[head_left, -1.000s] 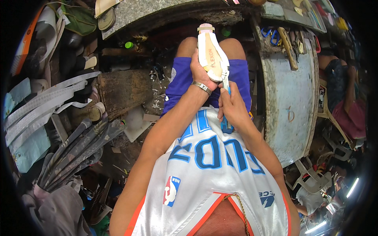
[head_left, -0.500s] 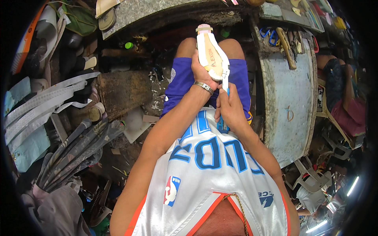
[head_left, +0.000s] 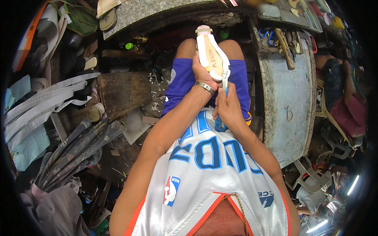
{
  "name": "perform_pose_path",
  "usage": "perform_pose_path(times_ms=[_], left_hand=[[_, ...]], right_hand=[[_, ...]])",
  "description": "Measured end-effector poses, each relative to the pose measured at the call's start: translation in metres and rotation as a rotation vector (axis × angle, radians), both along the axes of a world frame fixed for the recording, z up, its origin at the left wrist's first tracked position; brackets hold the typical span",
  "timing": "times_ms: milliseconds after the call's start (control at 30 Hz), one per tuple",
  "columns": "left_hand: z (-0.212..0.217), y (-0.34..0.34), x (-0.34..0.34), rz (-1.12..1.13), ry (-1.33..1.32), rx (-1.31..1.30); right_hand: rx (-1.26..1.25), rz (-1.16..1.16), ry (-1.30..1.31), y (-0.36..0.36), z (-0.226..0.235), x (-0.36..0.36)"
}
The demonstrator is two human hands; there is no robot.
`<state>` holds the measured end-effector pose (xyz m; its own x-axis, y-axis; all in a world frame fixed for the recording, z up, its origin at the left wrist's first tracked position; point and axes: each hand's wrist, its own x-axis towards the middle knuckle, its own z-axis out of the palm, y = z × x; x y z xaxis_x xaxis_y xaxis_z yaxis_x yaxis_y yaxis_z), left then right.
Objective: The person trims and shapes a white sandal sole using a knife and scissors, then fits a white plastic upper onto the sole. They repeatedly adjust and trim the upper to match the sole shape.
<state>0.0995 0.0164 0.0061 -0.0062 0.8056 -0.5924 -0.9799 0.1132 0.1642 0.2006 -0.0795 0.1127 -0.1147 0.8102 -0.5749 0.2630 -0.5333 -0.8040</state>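
Observation:
My left hand (head_left: 202,72) grips the toe end of a shoe on a last (head_left: 212,59), held bottom up between my knees. Its tan insole faces me, with white upper material folded around the rim and a pinkish heel at the far end. Closed around a blue-handled tool (head_left: 221,126) is my right hand (head_left: 229,108), just to the right of my left wrist. The tool's front end meets the white edge near the shoe's toe. Fingers hide most of the handle, so its exact kind does not show.
A worn pale workbench (head_left: 285,106) stands at right, with a wooden-handled tool (head_left: 285,49) and blue-handled scissors (head_left: 269,37). A stone-like tabletop (head_left: 157,13) lies ahead. At left are white strips (head_left: 47,100) and a wooden board (head_left: 122,92). Another person (head_left: 348,106) sits far right.
My right hand has shifted slightly, and the blue handle has tilted a little. The shoe and my left hand stay almost in place.

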Motion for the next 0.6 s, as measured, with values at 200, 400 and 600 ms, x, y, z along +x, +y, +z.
perform_pose_path(times_ms=[200, 400, 600], left_hand=[[0.004, 0.005, 0.001, -0.01, 0.018, -0.048], [0.004, 0.006, 0.004, 0.001, 0.048, 0.0], [0.002, -0.006, -0.01, -0.081, 0.001, -0.002]], right_hand=[[0.028, 0.043, -0.052, 0.002, -0.001, 0.001], [-0.018, -0.001, 0.015, 0.011, 0.003, -0.001], [-0.077, -0.054, 0.205, -0.006, 0.035, 0.011]])
